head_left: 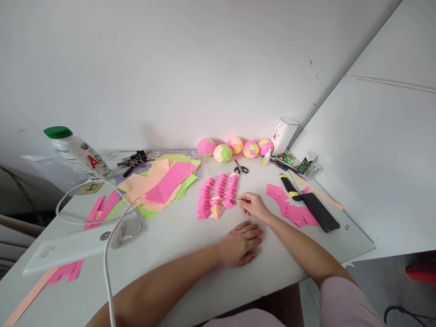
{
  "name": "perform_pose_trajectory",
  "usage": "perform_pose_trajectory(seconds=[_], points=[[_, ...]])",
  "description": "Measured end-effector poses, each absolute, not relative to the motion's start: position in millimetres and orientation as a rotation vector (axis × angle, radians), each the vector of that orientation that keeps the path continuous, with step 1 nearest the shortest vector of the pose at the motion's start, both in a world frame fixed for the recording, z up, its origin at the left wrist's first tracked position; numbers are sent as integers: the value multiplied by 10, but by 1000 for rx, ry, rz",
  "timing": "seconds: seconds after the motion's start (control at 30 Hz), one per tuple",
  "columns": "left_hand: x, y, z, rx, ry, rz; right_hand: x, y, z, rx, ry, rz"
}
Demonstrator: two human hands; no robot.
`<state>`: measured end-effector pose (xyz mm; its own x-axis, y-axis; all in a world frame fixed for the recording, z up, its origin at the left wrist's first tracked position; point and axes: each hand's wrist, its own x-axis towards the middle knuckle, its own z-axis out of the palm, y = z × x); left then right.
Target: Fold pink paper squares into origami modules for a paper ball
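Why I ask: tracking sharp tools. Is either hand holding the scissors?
No, the scissors lie on the table beyond the pink folded pieces, apart from the left hand and right hand.

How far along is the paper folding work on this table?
Done: five paper balls stand at the back, and rows of folded pink units lie ready. In hand: the right hand is at the units; the left hand rests flat. Left: flat pink squares, unfolded.

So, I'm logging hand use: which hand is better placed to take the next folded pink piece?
Likely right: the right hand is at the folded pink pieces; the left hand lies flat on the table, farther back.
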<state>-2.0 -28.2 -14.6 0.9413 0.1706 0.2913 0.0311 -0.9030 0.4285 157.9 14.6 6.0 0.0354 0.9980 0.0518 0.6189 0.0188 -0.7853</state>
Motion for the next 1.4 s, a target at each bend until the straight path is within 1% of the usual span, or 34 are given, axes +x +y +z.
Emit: perform_pose_trajectory(seconds=[0.17, 0.2, 0.23, 0.27, 0.47, 0.67, 0.77, 0.87, 1.0, 1.1, 1.13, 1.2, 1.3, 1.4], points=[[-31, -286, -108, 2665, 134, 455, 2022, 235, 228, -1898, -1641, 338], [-34, -287, -104, 2664, 136, 450, 2104, 240, 235, -1989, -1646, 231], [-37, -287, -103, 2662, 137, 444, 2174, 238, 229, -2220, -1760, 16], [-40, -288, -105, 2658, 140, 445, 2228, 231, 212, -2297, -1779, -39], [-59, -293, -107, 2631, 151, 395, 2322, 178, 89, -2404, -1899, -93], [-75, -284, -29, 2553, 154, 375, 2343, 166, 156, -2427, -1944, -62], [-69, -265, -20, 2442, 163, 428, 2359, 150, 178, -2413, -1945, -31], [-63, -240, -32, 2211, 191, 540, 2403, 149, 173, -2379, -1937, -2], [-75, -180, -15, 1702, 361, 539, 2430, 168, 190, -2300, -1909, -1], [-80, -104, 20, 1183, 556, 590, 2296, 119, 257, -2085, -1928, -50], [-77, -78, 30, 994, 536, 654, 2215, 78, 289, -1810, -1931, -37], [-65, -33, 46, 732, 465, 668, 2022, -37, 354, -1348, -1924, 135], [-49, -1, 58, 600, 415, 665, 1758, -227, 424, -1075, -1917, 349], [-44, -5, 61, 630, 431, 679, 1632, -334, 425, -1089, -1917, 475]])
